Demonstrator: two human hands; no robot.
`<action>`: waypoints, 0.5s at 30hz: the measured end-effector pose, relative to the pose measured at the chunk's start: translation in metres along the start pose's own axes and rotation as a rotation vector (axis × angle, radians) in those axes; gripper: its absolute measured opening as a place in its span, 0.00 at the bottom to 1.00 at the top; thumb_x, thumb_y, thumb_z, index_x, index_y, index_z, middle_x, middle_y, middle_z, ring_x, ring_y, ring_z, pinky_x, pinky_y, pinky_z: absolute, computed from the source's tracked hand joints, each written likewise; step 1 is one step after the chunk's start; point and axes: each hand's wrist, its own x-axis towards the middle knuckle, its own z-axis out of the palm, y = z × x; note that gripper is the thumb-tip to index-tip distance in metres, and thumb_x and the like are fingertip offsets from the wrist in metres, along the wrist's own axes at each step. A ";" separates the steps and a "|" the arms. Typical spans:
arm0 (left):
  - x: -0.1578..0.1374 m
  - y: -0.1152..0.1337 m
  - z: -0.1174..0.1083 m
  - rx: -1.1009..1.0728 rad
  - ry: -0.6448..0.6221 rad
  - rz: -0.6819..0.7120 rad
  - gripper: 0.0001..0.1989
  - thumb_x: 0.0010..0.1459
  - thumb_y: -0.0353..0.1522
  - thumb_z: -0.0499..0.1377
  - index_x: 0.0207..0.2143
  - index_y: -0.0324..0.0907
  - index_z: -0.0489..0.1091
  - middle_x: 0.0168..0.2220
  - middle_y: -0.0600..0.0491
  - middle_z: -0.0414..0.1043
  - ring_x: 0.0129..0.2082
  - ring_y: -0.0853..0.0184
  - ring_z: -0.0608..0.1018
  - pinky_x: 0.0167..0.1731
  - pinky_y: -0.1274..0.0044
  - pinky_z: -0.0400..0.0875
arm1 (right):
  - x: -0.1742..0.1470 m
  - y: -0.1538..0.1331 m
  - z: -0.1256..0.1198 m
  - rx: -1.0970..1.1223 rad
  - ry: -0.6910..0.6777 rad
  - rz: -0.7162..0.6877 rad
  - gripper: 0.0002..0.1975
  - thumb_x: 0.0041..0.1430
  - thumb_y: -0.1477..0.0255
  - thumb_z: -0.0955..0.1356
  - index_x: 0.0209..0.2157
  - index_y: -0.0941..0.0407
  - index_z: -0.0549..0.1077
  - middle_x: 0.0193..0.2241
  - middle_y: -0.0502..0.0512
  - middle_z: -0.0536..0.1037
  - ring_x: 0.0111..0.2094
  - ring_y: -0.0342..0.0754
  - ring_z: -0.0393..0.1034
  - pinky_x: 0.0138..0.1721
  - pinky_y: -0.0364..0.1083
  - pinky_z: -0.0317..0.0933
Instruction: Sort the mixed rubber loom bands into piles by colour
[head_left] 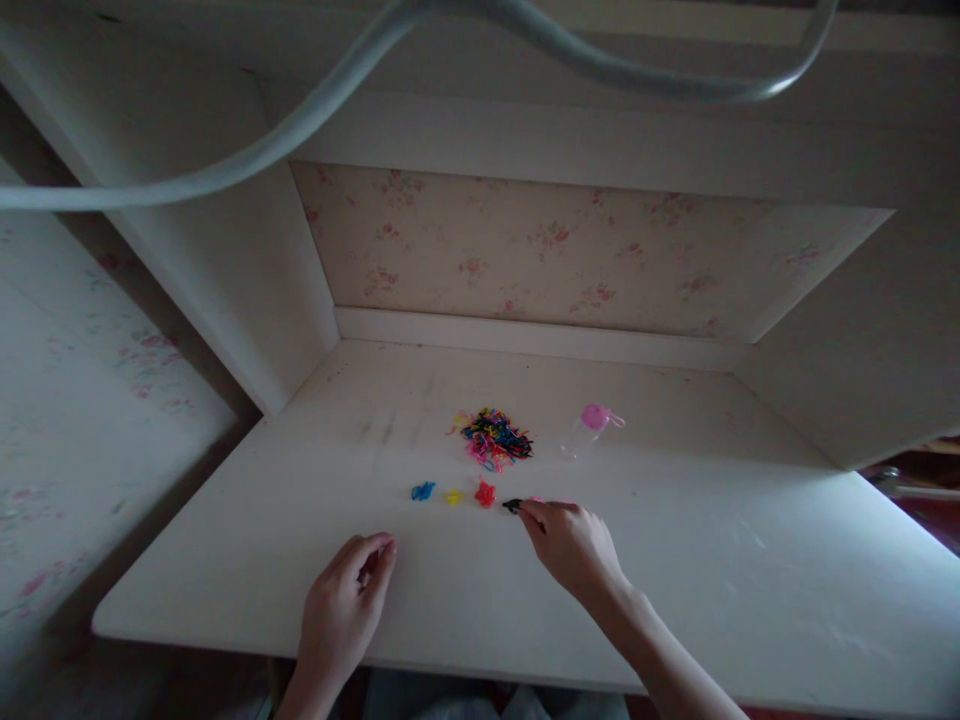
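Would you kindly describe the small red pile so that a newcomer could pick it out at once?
On the white desk, find the large mixed-colour heap. Just nearer the front, the red pile lies in a row between the yellow pile and the black pile by the right hand. Its red colour sets it apart from both.

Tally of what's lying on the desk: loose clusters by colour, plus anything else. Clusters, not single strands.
Blue cluster: 1
Yellow cluster: 1
Red cluster: 1
Black cluster: 1
Pink cluster, mostly hidden by the right hand: 1
Mixed-colour heap: 1
Clear container with pink lid: 1
Total: 7
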 end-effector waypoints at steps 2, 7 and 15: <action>0.000 0.000 0.000 0.001 -0.004 0.004 0.13 0.60 0.40 0.52 0.36 0.43 0.71 0.29 0.53 0.73 0.27 0.69 0.76 0.29 0.81 0.71 | 0.002 -0.001 0.001 -0.024 -0.007 -0.003 0.15 0.63 0.66 0.60 0.29 0.47 0.76 0.27 0.47 0.79 0.27 0.44 0.72 0.25 0.40 0.50; 0.000 0.002 -0.001 0.005 -0.005 -0.013 0.13 0.60 0.40 0.52 0.36 0.44 0.71 0.29 0.55 0.73 0.27 0.70 0.76 0.28 0.81 0.70 | 0.006 -0.004 0.003 -0.039 -0.039 -0.004 0.14 0.62 0.65 0.61 0.29 0.49 0.76 0.28 0.49 0.80 0.27 0.45 0.73 0.26 0.41 0.52; 0.002 0.001 -0.002 -0.007 -0.017 -0.045 0.14 0.60 0.42 0.52 0.35 0.44 0.72 0.31 0.54 0.75 0.28 0.69 0.76 0.29 0.80 0.71 | 0.000 -0.001 0.002 -0.026 0.016 -0.015 0.13 0.62 0.65 0.61 0.31 0.47 0.77 0.26 0.50 0.79 0.27 0.45 0.72 0.25 0.41 0.52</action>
